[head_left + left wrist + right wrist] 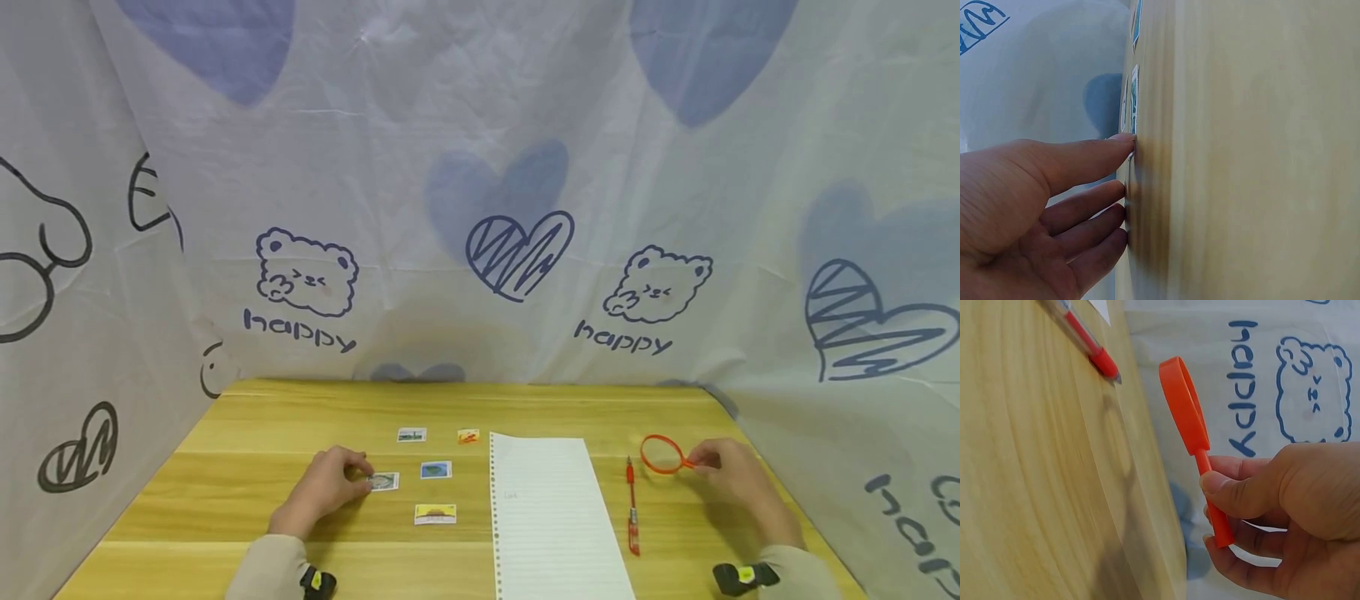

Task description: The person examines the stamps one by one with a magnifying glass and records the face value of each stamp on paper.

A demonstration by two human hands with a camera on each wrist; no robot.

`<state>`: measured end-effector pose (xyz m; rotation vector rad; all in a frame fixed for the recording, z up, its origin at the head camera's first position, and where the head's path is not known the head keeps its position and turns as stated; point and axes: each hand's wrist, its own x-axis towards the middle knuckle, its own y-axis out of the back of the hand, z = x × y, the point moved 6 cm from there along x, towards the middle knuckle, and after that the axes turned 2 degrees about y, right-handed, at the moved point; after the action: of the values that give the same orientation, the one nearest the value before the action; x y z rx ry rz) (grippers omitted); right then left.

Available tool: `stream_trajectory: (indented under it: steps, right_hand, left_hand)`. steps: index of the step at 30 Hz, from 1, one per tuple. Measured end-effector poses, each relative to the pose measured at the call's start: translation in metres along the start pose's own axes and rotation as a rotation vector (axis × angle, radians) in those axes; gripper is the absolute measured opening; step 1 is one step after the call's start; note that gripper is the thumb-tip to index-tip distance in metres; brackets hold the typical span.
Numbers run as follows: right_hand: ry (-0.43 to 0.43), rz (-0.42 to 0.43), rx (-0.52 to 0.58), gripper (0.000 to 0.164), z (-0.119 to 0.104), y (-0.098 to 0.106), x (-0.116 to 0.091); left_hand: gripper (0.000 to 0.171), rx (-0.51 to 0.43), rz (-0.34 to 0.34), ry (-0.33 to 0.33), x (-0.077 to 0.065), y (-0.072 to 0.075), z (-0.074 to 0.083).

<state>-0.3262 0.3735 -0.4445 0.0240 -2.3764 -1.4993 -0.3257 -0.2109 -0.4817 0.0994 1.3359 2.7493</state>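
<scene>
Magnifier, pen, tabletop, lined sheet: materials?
Orange magnifier: likely moulded plastic, smooth; uniform colour across rim and handle. Lens: can't tell.
Red pen: probably plastic; see-through barrel, glossy highlights.
Tabletop: wood or wood-look laminate, smooth; streaky grain, but print would look alike.
Lined sheet: paper, apparently matte; ruled lines, holes along one edge.

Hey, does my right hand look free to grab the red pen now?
Probably not yet: your right hand is holding the orange magnifying glass. Otherwise the way looks free, as the red pen lies beside the lined paper with nothing on top.
</scene>
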Motion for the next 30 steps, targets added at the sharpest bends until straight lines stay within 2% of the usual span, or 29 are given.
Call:
stream_trajectory:
  steps: [17, 30]
  right_hand:
    - [-0.109, -0.053, 0.041, 0.008, 0.028, 0.001, -0.01]
    - [-0.121, -0.053, -0.002, 0.007, 0.042, -0.01, -0.013]
  left_hand:
    - [0.013, 0.004, -0.003, 0.008, 0.0, -0.001, -0.001]
    - [0.014, 0.01, -0.018, 0.02, 0.001, 0.0, 0.001]
